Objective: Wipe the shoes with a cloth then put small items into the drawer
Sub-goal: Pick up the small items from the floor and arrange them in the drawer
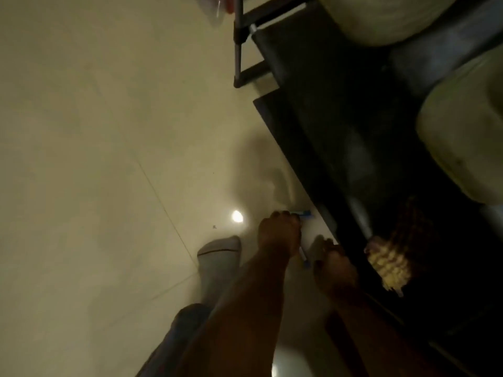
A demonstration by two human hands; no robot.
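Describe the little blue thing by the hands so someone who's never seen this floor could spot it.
Start at the pale tiled floor and follow the edge of the dark low furniture down to the two bare hands. The small blue pen-like item pokes out from the left hand, whose fingers curl round it. It is the only bright blue there.

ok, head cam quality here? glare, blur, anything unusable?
Head view: dim and soft throughout; a hard glare spot on the floor; both hands, left hand and right hand, blurred and underexposed; the dark furniture on the right loses nearly all detail.
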